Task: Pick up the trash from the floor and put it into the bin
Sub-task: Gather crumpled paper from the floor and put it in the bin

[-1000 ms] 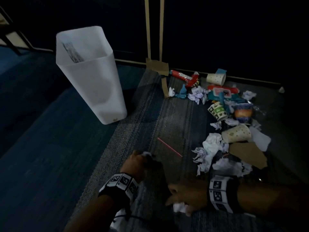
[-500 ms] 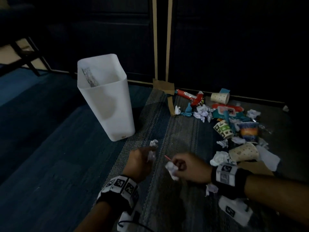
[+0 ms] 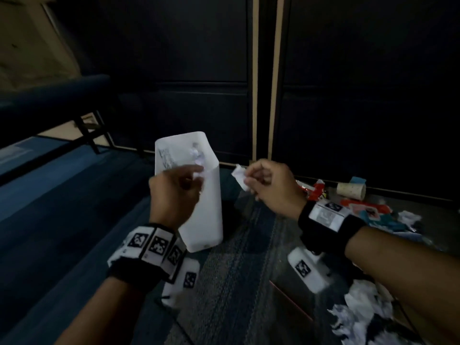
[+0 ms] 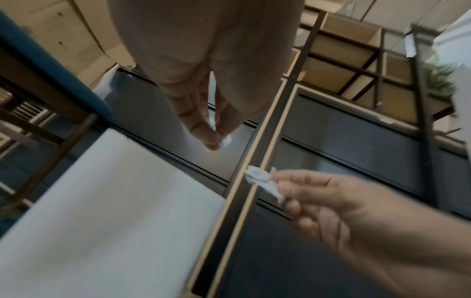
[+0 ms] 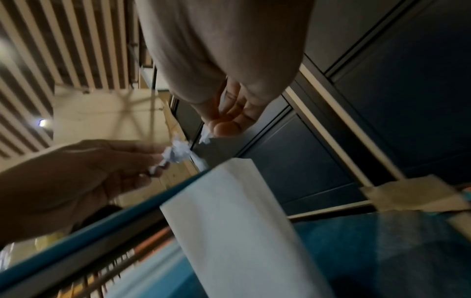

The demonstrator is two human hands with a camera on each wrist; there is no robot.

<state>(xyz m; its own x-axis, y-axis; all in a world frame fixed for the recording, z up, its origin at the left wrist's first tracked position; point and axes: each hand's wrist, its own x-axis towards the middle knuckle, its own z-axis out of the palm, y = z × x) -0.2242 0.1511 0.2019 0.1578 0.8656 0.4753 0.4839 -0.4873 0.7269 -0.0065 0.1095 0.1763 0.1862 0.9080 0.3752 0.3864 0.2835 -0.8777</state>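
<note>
The left hand (image 3: 174, 192) is raised in front of the white bin (image 3: 204, 210), fingers curled, its grip pinched together on a small crumpled paper wad (image 3: 200, 174) at the fingertips, level with the bin's open rim. The left wrist view confirms a scrap of white paper clamped between thumb and fingers (image 4: 203, 131). A further wad of crumpled paper (image 3: 196, 154) appears at the bin's mouth; whether it rests inside or is in the air cannot be told. The right hand (image 3: 271, 188) is held just right of the bin, apart from it, grip closed on a second piece of crumpled white paper (image 3: 239, 176) that protrudes toward the bin. The right wrist view shows this paper pinched under the thumb (image 5: 224, 127), with the bin's wall below. The bin stands upright on the floor (image 3: 62, 220), at the edge of a striped grey carpet strip. More trash lies on the floor to the right, well apart from the bin: a paper cup (image 3: 351, 190) on its side, a red wrapper (image 3: 316, 191), and a heap of crumpled papers (image 3: 361, 310) beneath the right forearm. Both wrists carry bands with black-and-white markers.
</note>
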